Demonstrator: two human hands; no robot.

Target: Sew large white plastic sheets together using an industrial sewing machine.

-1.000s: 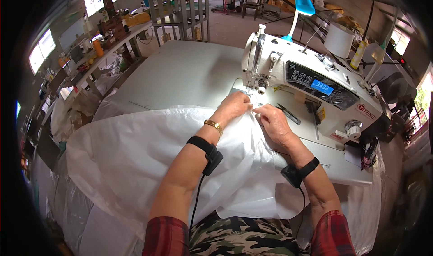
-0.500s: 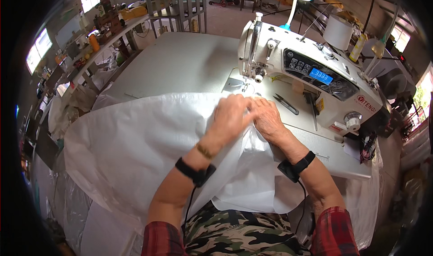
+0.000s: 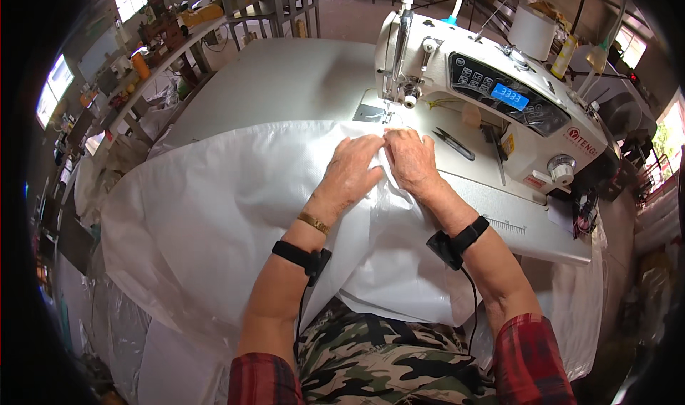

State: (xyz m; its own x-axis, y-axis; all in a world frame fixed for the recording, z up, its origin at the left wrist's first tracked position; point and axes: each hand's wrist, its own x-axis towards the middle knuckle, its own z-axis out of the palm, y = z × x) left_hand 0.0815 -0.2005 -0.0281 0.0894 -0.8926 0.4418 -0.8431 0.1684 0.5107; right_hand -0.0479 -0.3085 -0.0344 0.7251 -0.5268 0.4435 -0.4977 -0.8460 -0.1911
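bottle (image 3: 562, 62): i saw one, contents unclear
snips (image 3: 460, 149): one lay nearby
left hand (image 3: 349, 168), right hand (image 3: 414, 160): my fingers touched one white sheet (image 3: 228, 191); pinching, i couldn't tell

We've got the sewing machine (image 3: 485, 84) on the right of the table (image 3: 285, 77), thread cone (image 3: 531, 31) behind it, snips (image 3: 461, 149) right of our right hand (image 3: 412, 161). Left hand (image 3: 349, 168)'s just beside, both on the sheet (image 3: 214, 205). Workbench (image 3: 194, 40)'s far left.

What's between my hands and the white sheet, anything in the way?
Nothing visible: your left hand and right hand both touch the white sheet directly. A slim dark tool lies right of your right hand.
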